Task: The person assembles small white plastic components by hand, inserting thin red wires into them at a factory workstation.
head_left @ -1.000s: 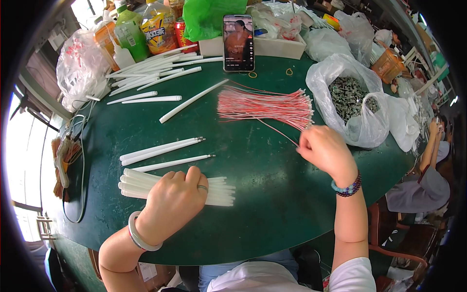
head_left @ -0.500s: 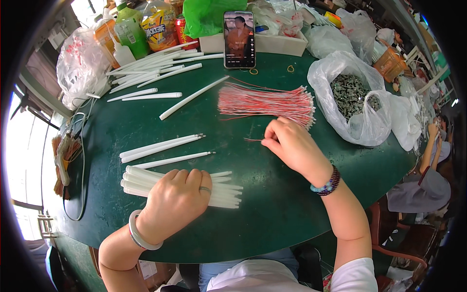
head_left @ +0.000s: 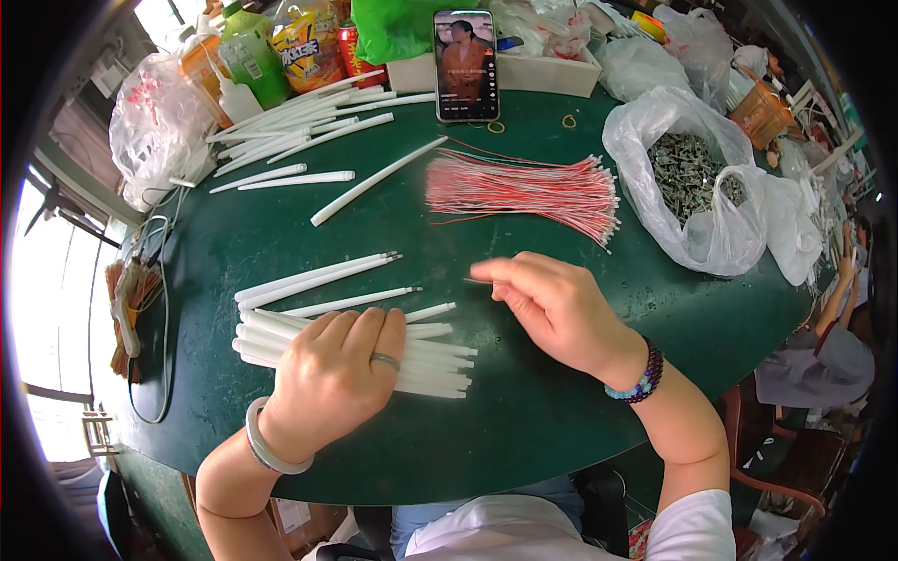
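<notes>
Back from the green table's (head_left: 533, 421) front edge, the left hand (head_left: 337, 365) grips white tubes (head_left: 435, 370), and the right hand (head_left: 566, 304), too blurry to tell its hold, has some room between it and the red wires (head_left: 519, 187).

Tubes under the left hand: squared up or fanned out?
Somewhat fanned: right ends of the white tubes sit uneven, and the uppermost tube angles away. The left hand hides their middle.

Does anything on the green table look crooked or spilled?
One white stick lies slanted by itself between the back pile of sticks and the red-and-white wires, so it looks a bit astray. I see nothing spilled.
</notes>
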`<state>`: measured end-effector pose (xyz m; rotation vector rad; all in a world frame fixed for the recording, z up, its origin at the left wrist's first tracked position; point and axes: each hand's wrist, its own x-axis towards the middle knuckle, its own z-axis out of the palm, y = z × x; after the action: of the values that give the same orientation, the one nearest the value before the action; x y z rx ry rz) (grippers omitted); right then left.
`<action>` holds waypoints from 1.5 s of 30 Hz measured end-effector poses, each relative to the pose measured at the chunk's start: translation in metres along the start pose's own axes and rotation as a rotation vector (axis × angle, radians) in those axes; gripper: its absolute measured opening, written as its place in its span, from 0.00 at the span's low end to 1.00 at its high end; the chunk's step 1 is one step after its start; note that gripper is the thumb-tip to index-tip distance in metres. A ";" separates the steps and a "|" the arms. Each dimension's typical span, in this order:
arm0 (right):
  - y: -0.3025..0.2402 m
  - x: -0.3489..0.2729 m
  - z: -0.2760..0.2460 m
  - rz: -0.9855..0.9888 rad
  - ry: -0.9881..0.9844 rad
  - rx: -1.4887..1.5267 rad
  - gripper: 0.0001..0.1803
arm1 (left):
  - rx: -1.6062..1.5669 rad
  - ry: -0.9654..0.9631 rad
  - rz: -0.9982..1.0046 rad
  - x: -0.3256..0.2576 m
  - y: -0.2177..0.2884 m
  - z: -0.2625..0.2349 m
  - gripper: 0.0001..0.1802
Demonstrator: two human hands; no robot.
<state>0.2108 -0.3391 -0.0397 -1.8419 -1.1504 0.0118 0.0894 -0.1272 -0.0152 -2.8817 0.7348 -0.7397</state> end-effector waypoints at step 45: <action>-0.015 0.008 -0.001 -0.315 -0.110 -0.493 0.27 | -0.069 -0.160 -0.041 -0.004 0.003 -0.007 0.20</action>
<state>0.2055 -0.3324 -0.0250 -2.0743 -1.6183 -0.3857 0.0823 -0.1274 -0.0115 -2.9816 0.6971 -0.4897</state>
